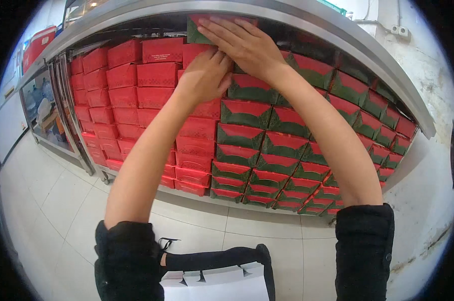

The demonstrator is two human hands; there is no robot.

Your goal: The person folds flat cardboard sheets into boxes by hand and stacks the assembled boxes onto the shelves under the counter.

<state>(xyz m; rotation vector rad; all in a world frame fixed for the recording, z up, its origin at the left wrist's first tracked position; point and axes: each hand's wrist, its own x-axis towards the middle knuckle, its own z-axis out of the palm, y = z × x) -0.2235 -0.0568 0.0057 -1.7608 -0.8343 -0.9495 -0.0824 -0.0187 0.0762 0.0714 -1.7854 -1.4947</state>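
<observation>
At the top of the stacks, a green and red cardboard box sits just under the metal counter's edge. My right hand lies against its front, fingers stretched out and pressed on it. Just below and to the left is my left hand, its fingers bent and its thumb lowered in front of the stack. The right hand partly covers the left fingertips, so what they grip, if anything, is hidden. Red boxes are stacked left of my hands, and green and red boxes are stacked below and to the right.
A metal counter overhangs the stacks. A glass-fronted cabinet stands left, with a red container above it. White tiles cover the floor. Below me is a white object with slots. A wall stands right.
</observation>
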